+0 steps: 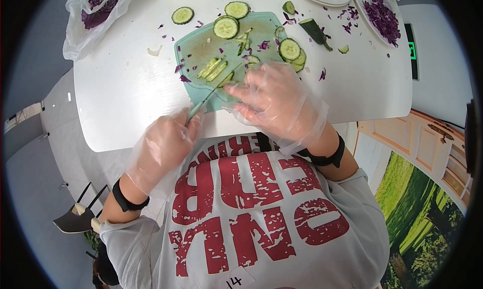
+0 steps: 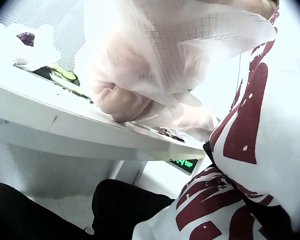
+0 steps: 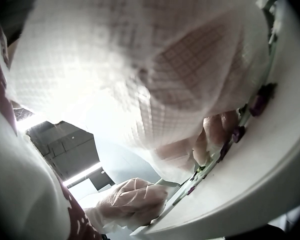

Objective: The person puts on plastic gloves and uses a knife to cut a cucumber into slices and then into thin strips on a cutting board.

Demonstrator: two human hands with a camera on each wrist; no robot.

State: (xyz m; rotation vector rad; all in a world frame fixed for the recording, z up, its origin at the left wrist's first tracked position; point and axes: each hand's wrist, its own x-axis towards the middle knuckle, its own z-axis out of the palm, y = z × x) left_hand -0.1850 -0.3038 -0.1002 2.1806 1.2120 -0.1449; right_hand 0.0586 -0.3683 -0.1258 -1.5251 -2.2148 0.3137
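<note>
My gloved left hand [image 1: 163, 143] grips the green handle of a knife [image 1: 196, 109], whose thin blade slants up over the cutting board [image 1: 206, 40]. My gloved right hand [image 1: 276, 100] is low on the board with bent fingers, its fingertips at a cucumber piece [image 1: 226, 80] beside the blade. Part of that piece is hidden under the hand. Several cut cucumber strips [image 1: 214, 69] lie left of the blade. Cucumber slices [image 1: 226, 27] rest at the board's far edge, and more slices [image 1: 290, 49] lie at its right. In the right wrist view, the fingers [image 3: 215, 135] reach down to the board.
Purple cabbage shreds are scattered about. A plate of shredded cabbage [image 1: 381, 20] stands at the far right, a plastic bag with cabbage [image 1: 95, 17] at the far left. A cucumber end [image 1: 314, 32] lies right of the board. The white table's front edge [image 1: 118, 147] is near my body.
</note>
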